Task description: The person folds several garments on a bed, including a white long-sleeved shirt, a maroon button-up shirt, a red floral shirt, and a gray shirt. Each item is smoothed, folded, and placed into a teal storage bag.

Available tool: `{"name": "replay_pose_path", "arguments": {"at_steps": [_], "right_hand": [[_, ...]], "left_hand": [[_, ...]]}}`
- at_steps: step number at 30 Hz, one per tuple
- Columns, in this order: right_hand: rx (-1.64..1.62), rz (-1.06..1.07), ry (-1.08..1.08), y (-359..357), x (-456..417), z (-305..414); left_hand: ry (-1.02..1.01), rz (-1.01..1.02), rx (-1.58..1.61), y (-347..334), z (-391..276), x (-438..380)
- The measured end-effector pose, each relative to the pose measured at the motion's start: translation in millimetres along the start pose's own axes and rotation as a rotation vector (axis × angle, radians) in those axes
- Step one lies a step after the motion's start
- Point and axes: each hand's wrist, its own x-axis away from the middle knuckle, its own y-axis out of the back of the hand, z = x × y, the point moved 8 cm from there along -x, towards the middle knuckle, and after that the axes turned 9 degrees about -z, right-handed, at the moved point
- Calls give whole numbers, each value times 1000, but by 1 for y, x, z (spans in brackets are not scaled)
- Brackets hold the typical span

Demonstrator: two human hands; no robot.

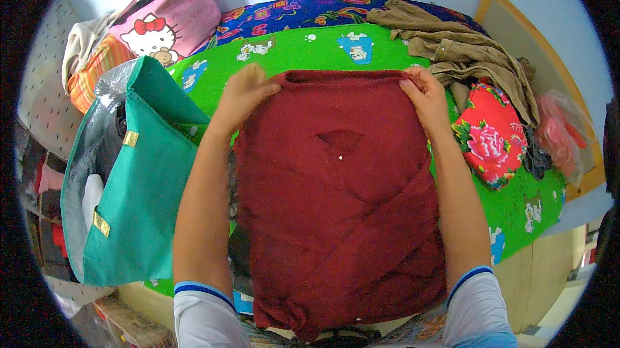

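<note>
A dark red garment (334, 193) with a small opening and a tiny pale bead or button on its front is spread before me. Its top edge runs nearly straight between my two hands. My right hand (426, 93) pinches the top right corner between thumb and fingers. At the top left corner, my left hand (247, 91) has its thumb against the cloth; it is slightly blurred, with its fingers curled. The garment's lower end reaches close to my body, and it hides part of the green bedding (300, 50) beneath it.
A teal fabric storage bag (150, 193) with a clear plastic side stands left. Behind it is a pink cartoon-cat bag (193, 18). Brown clothing (450, 42), a red floral cloth item (489, 139) and a plastic bag (562, 134) lie right, near a wood-framed panel (537, 47).
</note>
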Motion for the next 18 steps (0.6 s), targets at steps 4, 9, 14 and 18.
{"name": "replay_pose_path", "arguments": {"at_steps": [4, 9, 14, 18], "right_hand": [[38, -49, 50, -7, -16, -20], [589, -110, 103, -8, -4, -38], [469, 304, 239, -99, 103, 29], [534, 583, 506, -138, 204, 43]], "left_hand": [[-14, -115, -11, -5, 33, -4], [48, -329, 24, 21, 49, 14], [109, -378, 100, 80, 71, 120], [439, -173, 158, 76, 60, 237]]}}
